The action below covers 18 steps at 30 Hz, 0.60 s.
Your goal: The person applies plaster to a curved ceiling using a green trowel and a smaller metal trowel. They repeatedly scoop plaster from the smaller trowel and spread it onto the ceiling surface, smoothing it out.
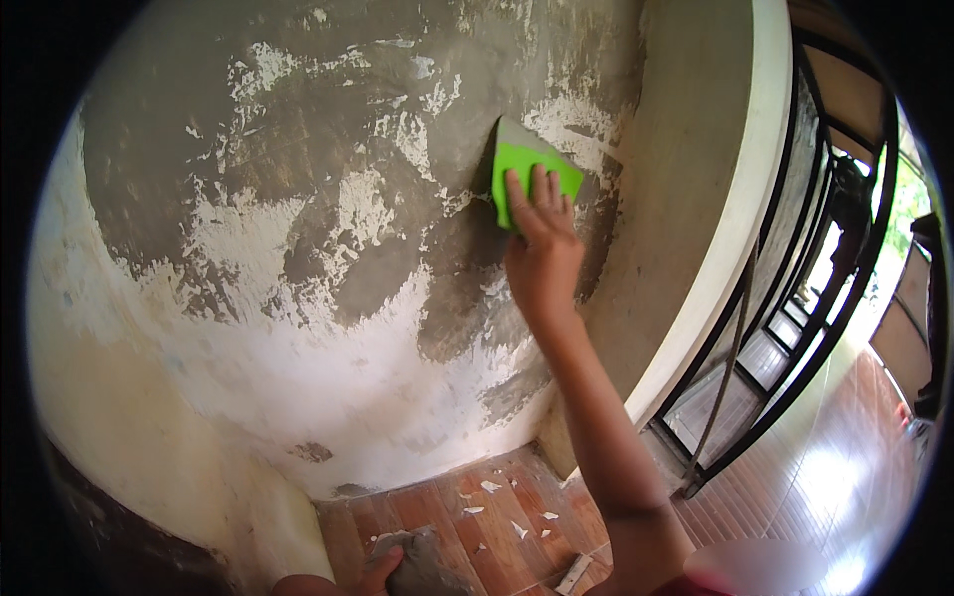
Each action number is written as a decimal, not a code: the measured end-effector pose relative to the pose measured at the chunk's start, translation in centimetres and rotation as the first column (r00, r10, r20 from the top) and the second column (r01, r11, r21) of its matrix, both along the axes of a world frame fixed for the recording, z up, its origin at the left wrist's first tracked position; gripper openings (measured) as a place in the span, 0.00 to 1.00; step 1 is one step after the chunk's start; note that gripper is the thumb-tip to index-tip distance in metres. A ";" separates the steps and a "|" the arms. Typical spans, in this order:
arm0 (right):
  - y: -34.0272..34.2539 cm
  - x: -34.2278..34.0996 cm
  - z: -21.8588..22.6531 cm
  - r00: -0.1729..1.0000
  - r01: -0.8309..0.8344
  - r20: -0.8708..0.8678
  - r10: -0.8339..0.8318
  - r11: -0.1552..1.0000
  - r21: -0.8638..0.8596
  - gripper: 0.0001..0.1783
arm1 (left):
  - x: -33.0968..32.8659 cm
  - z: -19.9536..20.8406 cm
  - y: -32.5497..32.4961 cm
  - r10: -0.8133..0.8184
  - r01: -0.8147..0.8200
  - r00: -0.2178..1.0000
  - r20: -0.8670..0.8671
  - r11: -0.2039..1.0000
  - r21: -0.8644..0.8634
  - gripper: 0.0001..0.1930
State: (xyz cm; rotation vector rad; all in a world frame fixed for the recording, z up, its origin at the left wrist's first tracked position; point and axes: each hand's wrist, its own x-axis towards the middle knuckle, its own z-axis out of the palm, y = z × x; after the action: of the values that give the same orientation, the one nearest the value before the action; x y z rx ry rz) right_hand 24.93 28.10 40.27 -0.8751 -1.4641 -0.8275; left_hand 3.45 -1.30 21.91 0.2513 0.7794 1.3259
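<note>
My right hand [545, 233] presses a bright green plastic putty spreader [532, 179] to the upper right of the wall, fingers spread over its back. Grey paste coats the spreader's upper end. Rough grey plaster [373, 283] covers much of the wall [298, 382], with ragged white patches between. At the lower edge, my left hand [380, 574] holds a piece loaded with grey plaster [429, 558], its thumb lying along the side. What lies under that plaster, and most of the left fingers, is hidden.
White flakes [491, 487] lie on the brown plank-patterned floor [462, 517], near a small pale block [573, 574]. A pale pillar edge [730, 214] closes the wall on the right. Beyond it stands a black metal frame [795, 328] with a thin rod [725, 392] and a shiny tiled floor [805, 477].
</note>
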 end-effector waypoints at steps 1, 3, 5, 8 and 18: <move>0.5 -0.8 -0.7 1.000 0.011 0.015 -0.011 1.000 0.000 0.35 | -0.2 0.0 0.0 -0.007 0.007 1.000 0.007 1.000 0.000 0.11; 0.8 -1.7 -2.1 0.999 0.020 0.042 -0.019 1.000 -0.010 0.35 | -0.5 0.1 0.2 -0.014 0.014 1.000 0.024 1.000 0.003 0.11; 0.7 -2.3 -3.6 0.997 0.009 0.073 -0.006 1.000 -0.030 0.35 | -0.7 0.1 0.2 -0.018 0.018 0.999 0.039 1.000 0.005 0.11; 0.2 -2.7 -5.3 0.990 -0.028 0.136 0.039 0.996 -0.081 0.34 | -0.6 0.0 0.3 -0.028 0.027 0.998 0.060 1.000 0.015 0.12; -9.7 -1.4 -5.1 0.903 -0.428 -0.198 0.381 0.830 -0.359 0.25 | -0.8 -0.6 0.0 -0.019 0.021 0.998 0.057 0.999 -0.037 0.18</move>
State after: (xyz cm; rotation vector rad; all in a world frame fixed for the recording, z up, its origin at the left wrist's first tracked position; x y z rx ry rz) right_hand 23.54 18.40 35.19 -0.8443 -1.6621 -0.1552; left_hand 2.67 -1.31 21.33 0.1909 0.7513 1.2927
